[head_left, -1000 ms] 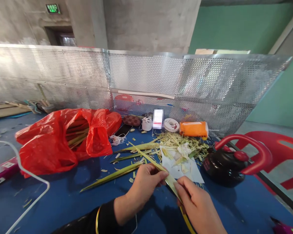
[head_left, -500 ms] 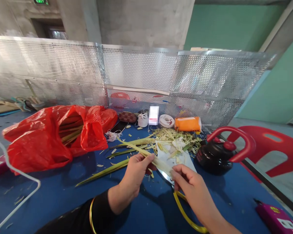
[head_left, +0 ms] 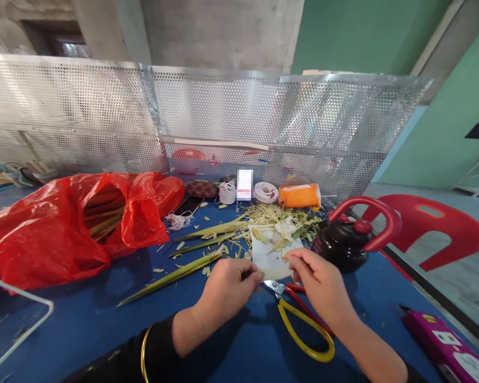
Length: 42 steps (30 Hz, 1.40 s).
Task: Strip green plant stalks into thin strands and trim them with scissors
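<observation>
Blue table (head_left: 223, 351) with a metal screen (head_left: 223, 106) behind. One pale strip (head_left: 277, 274) was held nearly level just beyond the blades of the scissors (head_left: 279, 289). Left hand (head_left: 233, 284), left of the scissors: thumb and finger pinched on one end. Right hand (head_left: 323, 284), partly over the red handle: fingers bent, closed on the other end. Half a second earlier the strip had slanted, its tip reaching past the left hand; now no such tip showed, and more of the scissors lay uncovered. Work thus appeared to rest with fingers, not blades. Beyond the scissors lay paper (head_left: 269, 260) and scraps (head_left: 303, 223); left, leaves (head_left: 179, 274).
</observation>
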Each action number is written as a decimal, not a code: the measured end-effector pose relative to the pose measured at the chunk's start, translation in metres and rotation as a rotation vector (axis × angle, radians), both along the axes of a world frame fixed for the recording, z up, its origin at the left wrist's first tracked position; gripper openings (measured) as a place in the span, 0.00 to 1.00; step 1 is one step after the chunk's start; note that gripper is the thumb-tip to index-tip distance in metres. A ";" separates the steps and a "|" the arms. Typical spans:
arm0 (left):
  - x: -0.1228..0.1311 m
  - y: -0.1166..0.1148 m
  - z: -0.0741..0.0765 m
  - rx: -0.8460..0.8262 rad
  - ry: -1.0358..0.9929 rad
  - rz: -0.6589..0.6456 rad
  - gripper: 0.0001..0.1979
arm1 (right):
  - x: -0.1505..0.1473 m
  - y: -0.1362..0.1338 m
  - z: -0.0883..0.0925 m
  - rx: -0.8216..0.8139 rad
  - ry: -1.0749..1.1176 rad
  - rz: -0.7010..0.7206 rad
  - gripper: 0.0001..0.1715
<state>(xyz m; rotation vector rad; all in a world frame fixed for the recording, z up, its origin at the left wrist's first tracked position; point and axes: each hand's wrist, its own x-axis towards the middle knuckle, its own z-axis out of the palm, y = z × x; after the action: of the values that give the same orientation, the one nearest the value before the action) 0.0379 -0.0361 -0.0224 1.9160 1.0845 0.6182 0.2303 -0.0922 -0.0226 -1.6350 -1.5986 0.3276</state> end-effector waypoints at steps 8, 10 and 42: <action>0.004 0.016 -0.007 -0.386 -0.405 0.265 0.06 | 0.009 -0.019 -0.003 -0.433 -0.642 0.197 0.24; 0.002 0.018 -0.004 -0.452 -0.473 0.301 0.04 | 0.006 -0.021 -0.010 -0.453 -0.731 0.191 0.33; 0.002 0.022 -0.006 -0.478 -0.540 0.308 0.10 | -0.001 -0.011 -0.002 -0.523 0.304 0.197 0.29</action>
<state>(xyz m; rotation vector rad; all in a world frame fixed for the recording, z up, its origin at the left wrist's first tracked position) 0.0402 -0.0141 -0.0286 1.0931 1.0535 0.8902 0.2294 -0.1036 -0.0247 -1.6950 -1.5147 1.1203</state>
